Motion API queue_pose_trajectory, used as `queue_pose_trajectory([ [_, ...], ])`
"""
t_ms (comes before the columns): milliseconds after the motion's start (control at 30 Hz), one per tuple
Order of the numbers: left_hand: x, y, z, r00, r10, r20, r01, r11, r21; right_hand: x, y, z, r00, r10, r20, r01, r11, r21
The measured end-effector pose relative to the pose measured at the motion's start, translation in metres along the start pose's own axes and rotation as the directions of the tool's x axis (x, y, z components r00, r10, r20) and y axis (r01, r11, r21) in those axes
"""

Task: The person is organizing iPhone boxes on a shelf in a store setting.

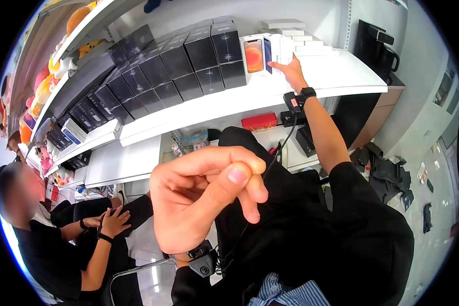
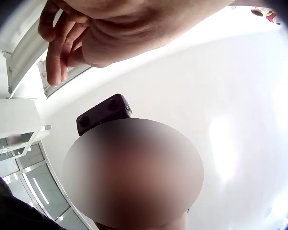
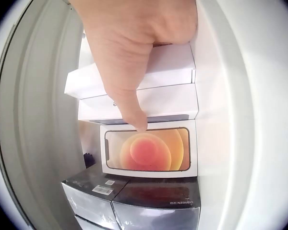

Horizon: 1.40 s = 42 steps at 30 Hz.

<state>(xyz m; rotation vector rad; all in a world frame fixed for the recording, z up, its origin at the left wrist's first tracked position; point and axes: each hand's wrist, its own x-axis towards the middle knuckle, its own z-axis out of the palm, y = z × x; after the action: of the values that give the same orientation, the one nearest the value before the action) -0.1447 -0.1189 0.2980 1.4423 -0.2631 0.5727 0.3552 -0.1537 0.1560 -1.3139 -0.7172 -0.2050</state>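
Note:
My right hand reaches to the shelf and holds white phone boxes that stand upright side by side. In the right wrist view the thumb lies across the box edges, its tip at the front one's dark-pictured face; the other fingers are mostly hidden behind. Left of them stands a phone box with an orange circle picture. My left hand is raised before my body, fingers loosely curled, with nothing held in it.
Stacked black boxes fill the shelf to the left. Flat white boxes lie behind my right hand. A red box sits below. A seated person is at left, and dark items lie on the floor at right.

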Motion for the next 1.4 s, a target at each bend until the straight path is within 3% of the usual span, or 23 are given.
queue_pose_trajectory([
  [300,-0.001,0.002,-0.002,1.000,0.011,0.012,-0.012,1.000,0.015,-0.002,-0.004,0.001,1.000,0.010,-0.002,-0.010,1.000,-0.013],
  [400,0.001,0.000,-0.008,0.990,0.131,0.057,-0.138,0.979,0.153,-0.002,-0.003,0.001,1.000,0.011,-0.004,-0.011,1.000,0.002],
  [500,0.002,0.010,-0.008,0.960,0.181,0.214,-0.273,0.767,0.581,-0.001,-0.003,0.001,1.000,0.013,-0.006,-0.013,1.000,-0.007],
  [533,0.002,0.006,-0.003,0.962,0.184,0.200,-0.269,0.763,0.587,-0.002,-0.004,0.001,1.000,0.022,-0.007,-0.022,1.000,-0.008],
  [600,0.003,-0.012,0.016,0.920,0.327,0.214,-0.389,0.827,0.405,-0.003,-0.007,0.001,0.999,0.040,-0.010,-0.040,0.999,-0.010],
  [667,0.004,-0.009,0.012,0.874,0.338,0.350,-0.413,0.896,0.165,-0.002,-0.002,0.002,1.000,0.020,0.016,-0.020,0.999,0.041],
  [700,0.004,-0.002,0.003,0.823,0.292,0.488,-0.349,0.937,0.027,0.000,0.000,0.000,1.000,0.008,0.030,-0.010,0.998,0.063],
  [800,-0.022,0.008,0.014,0.888,0.262,0.377,-0.144,0.939,-0.313,-0.002,-0.003,0.001,1.000,0.000,-0.004,0.000,1.000,-0.004],
  [867,-0.039,0.004,0.013,0.893,0.229,0.387,-0.024,0.884,-0.467,-0.002,-0.001,-0.001,1.000,0.024,-0.003,-0.024,0.999,-0.039],
  [900,-0.040,0.004,0.011,0.875,0.235,0.424,0.011,0.865,-0.501,0.001,0.001,-0.001,0.999,0.033,-0.001,-0.033,0.998,-0.055],
  [1000,-0.030,0.006,0.000,0.697,0.298,0.652,-0.063,0.932,-0.358,0.003,0.005,-0.001,1.000,0.015,0.022,-0.016,0.999,0.036],
  [1067,-0.027,0.011,-0.001,0.709,0.315,0.631,-0.144,0.940,-0.308,-0.003,0.003,0.001,1.000,0.015,0.003,-0.015,1.000,-0.003],
  [1100,-0.038,0.015,0.002,0.768,0.286,0.573,-0.151,0.950,-0.272,0.000,0.002,0.000,1.000,0.005,-0.010,-0.006,1.000,-0.021],
  [1167,-0.043,0.012,-0.002,0.802,0.283,0.527,-0.174,0.953,-0.247,0.004,0.002,-0.001,1.000,0.010,-0.014,-0.010,0.999,-0.030],
  [1200,-0.041,0.008,-0.006,0.781,0.309,0.543,-0.195,0.946,-0.258,0.002,-0.002,-0.001,1.000,0.022,-0.020,-0.023,0.999,-0.038],
  [1267,-0.042,0.009,-0.006,0.805,0.262,0.532,-0.141,0.956,-0.258,0.002,0.002,0.000,1.000,0.031,0.006,-0.031,0.999,0.022],
  [1333,-0.052,0.010,-0.007,0.871,0.127,0.475,0.021,0.955,-0.295,0.000,0.000,0.001,1.000,0.030,0.003,-0.030,0.999,0.013],
  [1400,-0.064,-0.012,-0.007,0.916,0.001,0.401,0.192,0.876,-0.443,-0.001,-0.006,0.002,1.000,0.025,-0.006,-0.025,1.000,0.011],
])
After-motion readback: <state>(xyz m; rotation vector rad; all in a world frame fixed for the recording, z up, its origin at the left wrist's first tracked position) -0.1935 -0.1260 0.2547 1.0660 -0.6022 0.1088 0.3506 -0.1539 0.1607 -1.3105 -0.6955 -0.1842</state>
